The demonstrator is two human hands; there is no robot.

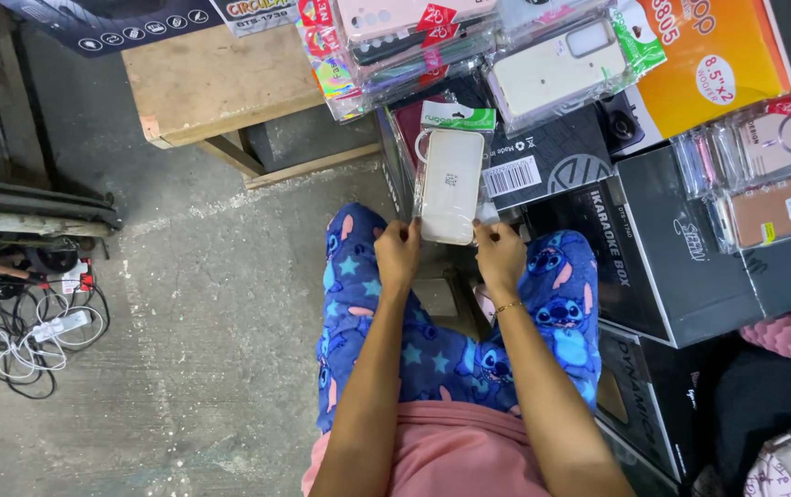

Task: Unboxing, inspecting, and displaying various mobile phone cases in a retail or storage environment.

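Concrete floor below; left hand (397,250) and right hand (500,255) pinch packaged white phone case (451,184) bottom corners, case between them.

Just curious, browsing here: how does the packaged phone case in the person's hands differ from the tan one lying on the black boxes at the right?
The held case is white and upright, gripped by the left hand and right hand. The tan case is brownish, lies flat on a black box, and nobody touches it. Both sit in clear packaging.
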